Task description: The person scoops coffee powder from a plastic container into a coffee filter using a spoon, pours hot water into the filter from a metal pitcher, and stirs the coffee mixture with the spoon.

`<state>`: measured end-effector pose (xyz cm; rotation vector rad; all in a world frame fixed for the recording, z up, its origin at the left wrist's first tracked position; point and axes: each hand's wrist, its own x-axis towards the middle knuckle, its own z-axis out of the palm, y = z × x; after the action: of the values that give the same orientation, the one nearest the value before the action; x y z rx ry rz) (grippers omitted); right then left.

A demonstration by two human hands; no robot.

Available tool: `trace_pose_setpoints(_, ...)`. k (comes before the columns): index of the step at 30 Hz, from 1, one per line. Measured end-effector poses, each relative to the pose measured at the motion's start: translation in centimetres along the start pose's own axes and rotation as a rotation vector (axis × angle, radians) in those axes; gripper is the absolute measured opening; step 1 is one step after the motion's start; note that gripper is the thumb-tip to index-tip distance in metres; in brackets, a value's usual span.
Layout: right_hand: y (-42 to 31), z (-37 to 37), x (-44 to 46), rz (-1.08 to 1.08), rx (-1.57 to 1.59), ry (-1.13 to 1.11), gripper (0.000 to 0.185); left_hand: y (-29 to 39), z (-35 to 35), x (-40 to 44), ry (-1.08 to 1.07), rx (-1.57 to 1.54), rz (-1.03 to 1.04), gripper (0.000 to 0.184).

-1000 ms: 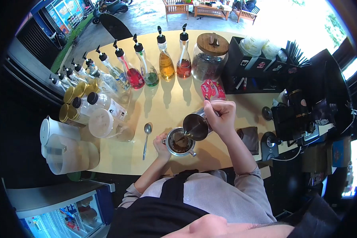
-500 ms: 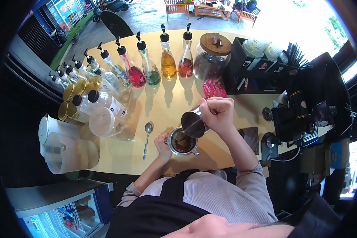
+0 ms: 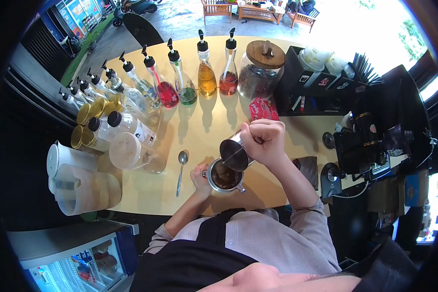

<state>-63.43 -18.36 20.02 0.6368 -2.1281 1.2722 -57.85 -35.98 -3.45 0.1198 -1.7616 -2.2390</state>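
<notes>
My right hand (image 3: 264,140) is closed on the handle of a steel pitcher (image 3: 234,155), which tilts to the left over a metal cup (image 3: 226,176). A thin stream runs from the pitcher's lip into the cup, where dark brown liquid with some froth shows. My left hand (image 3: 200,178) holds the cup's handle from the left side. The cup stands on the wooden counter (image 3: 194,131), with a short spout at its lower right. Left of my left hand lies a metal spoon (image 3: 181,173).
Pump bottles (image 3: 207,80) of syrup line the far edge, beside a wooden-lidded jar (image 3: 259,73). Clear jars (image 3: 126,152) and plastic pitchers (image 3: 73,163) stand left. A black organizer (image 3: 301,82), pink packet (image 3: 264,109), dark cloth (image 3: 306,171) and coffee machine (image 3: 360,146) are right.
The steel pitcher has tipped further and moved slightly left with my right hand. The liquid visible inside it has dwindled. My left hand stays at the cup.
</notes>
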Motion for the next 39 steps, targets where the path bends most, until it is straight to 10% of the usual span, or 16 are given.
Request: trace_pose_setpoints(39,-2.1,-2.1,-0.8,-0.061,-0.059,-0.040,0.043,-3.7,-1.3,0.1,-0.017,-0.116,-0.049,0.058)
